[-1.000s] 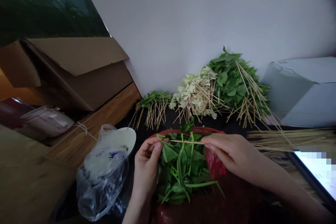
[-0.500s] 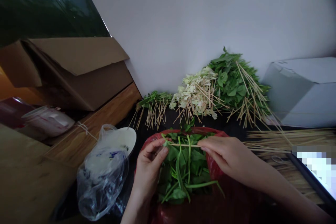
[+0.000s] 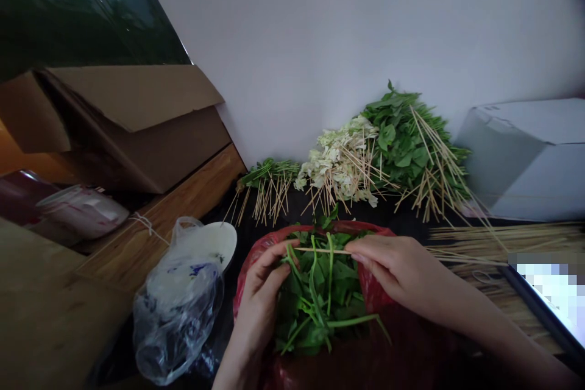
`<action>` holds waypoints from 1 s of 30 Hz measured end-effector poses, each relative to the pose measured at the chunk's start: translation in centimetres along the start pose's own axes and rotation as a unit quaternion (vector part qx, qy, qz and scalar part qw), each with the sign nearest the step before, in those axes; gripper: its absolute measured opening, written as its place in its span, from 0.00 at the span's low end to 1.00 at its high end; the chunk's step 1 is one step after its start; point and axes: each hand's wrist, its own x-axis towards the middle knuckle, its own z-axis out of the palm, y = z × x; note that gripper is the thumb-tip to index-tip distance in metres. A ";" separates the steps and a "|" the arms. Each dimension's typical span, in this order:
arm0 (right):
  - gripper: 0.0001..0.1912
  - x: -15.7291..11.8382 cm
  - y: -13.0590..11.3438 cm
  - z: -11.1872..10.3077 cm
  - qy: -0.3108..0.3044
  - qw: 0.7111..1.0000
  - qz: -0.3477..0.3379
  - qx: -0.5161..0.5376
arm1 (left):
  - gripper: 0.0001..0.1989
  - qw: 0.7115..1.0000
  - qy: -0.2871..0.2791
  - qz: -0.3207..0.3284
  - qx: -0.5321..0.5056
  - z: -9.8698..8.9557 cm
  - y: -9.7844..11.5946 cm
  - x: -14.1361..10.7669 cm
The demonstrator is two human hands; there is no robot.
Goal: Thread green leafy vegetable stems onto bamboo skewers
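My right hand (image 3: 404,271) pinches one end of a thin wooden skewer (image 3: 340,251), held level above a red plastic bag (image 3: 375,292) full of leafy greens (image 3: 345,283). Two green stems hang from the skewer's middle, pierced near their tops. At the skewer's other end, my left hand (image 3: 260,286) has its thumb and fingers closed around another green stem (image 3: 293,256), which sits at the tip. The exact tip is hidden by my left fingers. A longer stem (image 3: 351,321) lies across the leaves below.
Skewered greens (image 3: 406,140), pale cabbage-like skewers (image 3: 342,155) and a small green bunch (image 3: 274,173) lie along the wall. Loose skewers (image 3: 503,237) and a phone-like screen (image 3: 553,304) are right. A white bowl (image 3: 223,244), clear plastic bag (image 3: 178,311) and cardboard box (image 3: 150,140) stand left.
My left fingers have shifted slightly, and a third stem now shows upright at the skewer's left end, where a leaf was pinched before. My right hand stays nearly still.
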 end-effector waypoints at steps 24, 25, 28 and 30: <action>0.17 0.2 -0.5 0.6 0.000 1.000 0.007 -0.018 | 0.13 0.999 0.050 0.014 0.000 -1.3 -1.7 1.4; 0.17 0.2 -0.6 0.7 0.004 1.000 0.004 -0.028 | 0.13 0.998 0.056 0.022 0.011 -1.3 -1.7 1.4; 0.17 0.1 -0.9 0.9 0.005 0.999 0.000 -0.053 | 0.12 0.995 0.072 0.049 0.054 -1.2 -1.8 1.2; 0.17 -0.1 -1.1 1.2 -0.002 0.998 0.000 -0.060 | 0.11 0.991 0.076 0.070 0.085 -1.1 -1.8 1.1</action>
